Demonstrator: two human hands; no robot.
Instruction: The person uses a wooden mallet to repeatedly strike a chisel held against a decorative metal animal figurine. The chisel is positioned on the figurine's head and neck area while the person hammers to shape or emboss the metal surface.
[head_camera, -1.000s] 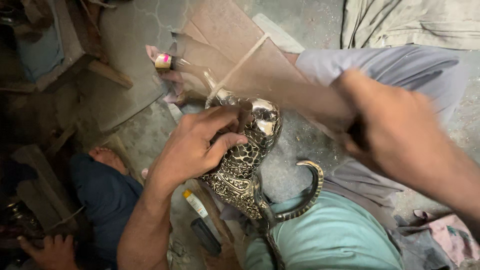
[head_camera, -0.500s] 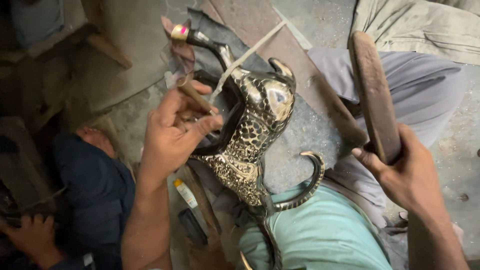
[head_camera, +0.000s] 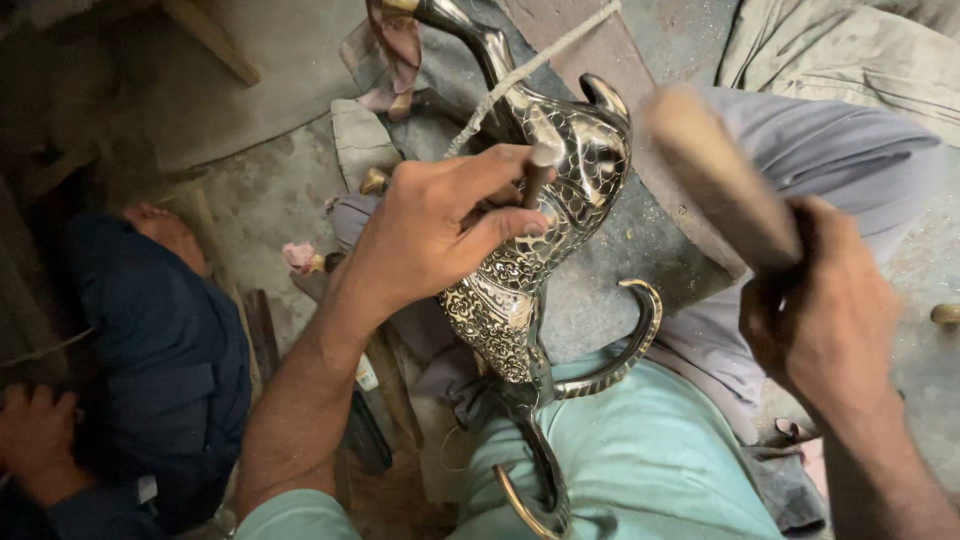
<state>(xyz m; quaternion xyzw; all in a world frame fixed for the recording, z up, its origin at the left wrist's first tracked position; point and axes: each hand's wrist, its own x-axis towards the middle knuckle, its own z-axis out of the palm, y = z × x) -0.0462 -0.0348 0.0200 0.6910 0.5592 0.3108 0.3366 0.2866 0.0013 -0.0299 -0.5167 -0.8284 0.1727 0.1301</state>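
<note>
Chasing the pattern into a brass animal figure, mallet raised at the right of the frame.

The left hand (head_camera: 440, 225) is closed around a short punch (head_camera: 538, 172), its tip set on the scaled body of the brass figure (head_camera: 545, 215), which lies at the centre of the frame across the person's lap. The right hand (head_camera: 820, 310) is clamped on the handle of a wooden mallet (head_camera: 715, 170), blurred and lifted clear of the punch. By my judgement this is the striking step; the next blow calls for a square hit on the punch head while the tip stays planted. Beneath lies a dusty concrete floor (head_camera: 270, 190) with a dark cloth pad (head_camera: 640, 240) under the figure. At lower left a second person in dark blue clothing (head_camera: 150, 330) sits close by.
</note>
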